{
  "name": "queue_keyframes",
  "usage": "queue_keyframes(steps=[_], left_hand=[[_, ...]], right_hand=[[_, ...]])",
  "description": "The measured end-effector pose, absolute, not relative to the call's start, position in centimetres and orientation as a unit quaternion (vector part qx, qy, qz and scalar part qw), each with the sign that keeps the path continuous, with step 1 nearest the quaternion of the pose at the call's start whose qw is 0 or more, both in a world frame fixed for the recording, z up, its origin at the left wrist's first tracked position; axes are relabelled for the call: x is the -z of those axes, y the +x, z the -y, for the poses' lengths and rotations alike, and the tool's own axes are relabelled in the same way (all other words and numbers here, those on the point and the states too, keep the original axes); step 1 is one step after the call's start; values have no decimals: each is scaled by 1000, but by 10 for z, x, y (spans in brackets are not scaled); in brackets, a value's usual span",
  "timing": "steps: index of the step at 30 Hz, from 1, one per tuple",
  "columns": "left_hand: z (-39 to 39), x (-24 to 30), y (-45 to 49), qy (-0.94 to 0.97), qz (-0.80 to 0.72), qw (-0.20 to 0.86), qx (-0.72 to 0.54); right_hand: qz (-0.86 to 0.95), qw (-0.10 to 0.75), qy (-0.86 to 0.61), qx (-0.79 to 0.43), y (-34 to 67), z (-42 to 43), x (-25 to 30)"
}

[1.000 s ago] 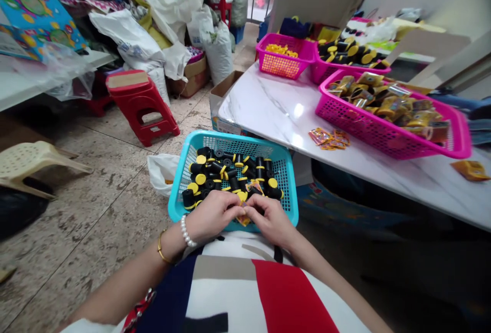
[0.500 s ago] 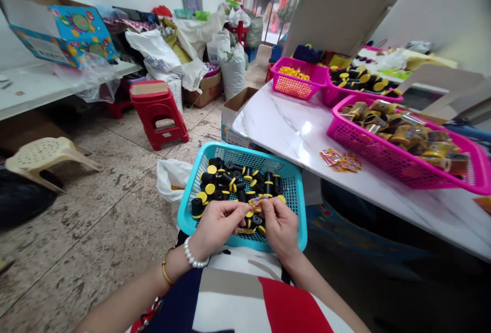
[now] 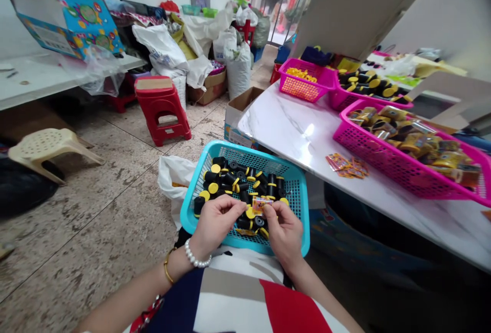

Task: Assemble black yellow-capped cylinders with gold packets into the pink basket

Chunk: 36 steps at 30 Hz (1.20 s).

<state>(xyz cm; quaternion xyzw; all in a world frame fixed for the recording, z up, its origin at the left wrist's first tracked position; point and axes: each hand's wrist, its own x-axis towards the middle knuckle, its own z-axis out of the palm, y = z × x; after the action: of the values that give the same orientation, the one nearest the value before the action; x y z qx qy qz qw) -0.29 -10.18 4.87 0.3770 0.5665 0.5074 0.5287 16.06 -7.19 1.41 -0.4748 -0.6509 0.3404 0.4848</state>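
A small orange-yellow printed wrapper (image 3: 262, 203) is pinched at its right side between the thumb and fingers of my right hand (image 3: 287, 230). My left hand (image 3: 218, 219) is closed in a pinch just left of the wrapper; whatever its fingertips hold, if anything, is too small to make out. Both hands hover above a turquoise plastic basket (image 3: 305, 215) at my lap. In it lie several black cylinders with yellow caps (image 3: 271, 184), tumbled in all directions. Near the basket's front, another printed wrapper (image 3: 246, 231) rests among the cylinders.
On the marble-patterned table (image 3: 284, 123) at right lie loose wrappers (image 3: 347, 165). Pink baskets there hold yellow pieces (image 3: 301, 74), capped cylinders (image 3: 374, 85) and wrapped cylinders (image 3: 414, 136). A red stool (image 3: 163, 110), a cream stool (image 3: 49, 149) and a white bag (image 3: 174, 177) stand left.
The wrapper between my hands now lies flatter and faces me. My left fingertips have drawn slightly left, away from it. The whole view has shifted slightly.
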Motion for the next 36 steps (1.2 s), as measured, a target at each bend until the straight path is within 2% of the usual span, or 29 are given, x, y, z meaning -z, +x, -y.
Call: queue_keyframes(steps=[8, 14, 20, 24, 27, 31, 33, 36], left_hand=[[103, -46, -1, 372, -554, 543, -510], [104, -40, -3, 343, -544, 589, -490], [101, -36, -9, 313, -525, 635, -472], [97, -35, -14, 267, -529, 638, -491], [94, -35, -19, 232, -525, 635, -516], [90, -36, -26, 219, -507, 656, -514], [89, -36, -28, 220, -492, 673, -507], [88, -36, -29, 225, -482, 685, -498]], right_hand=[[689, 486, -427, -326, 160, 77, -12], [727, 439, -414, -329, 155, 76, -8], [741, 434, -406, -313, 151, 71, -14], [795, 353, -363, -334, 155, 39, -19], [843, 309, -389, -204, 158, -3, -17], [913, 106, -395, 12, 151, -47, -11], [914, 37, -399, 58, 142, -56, -9], [906, 23, -417, 75, 130, -59, -9]])
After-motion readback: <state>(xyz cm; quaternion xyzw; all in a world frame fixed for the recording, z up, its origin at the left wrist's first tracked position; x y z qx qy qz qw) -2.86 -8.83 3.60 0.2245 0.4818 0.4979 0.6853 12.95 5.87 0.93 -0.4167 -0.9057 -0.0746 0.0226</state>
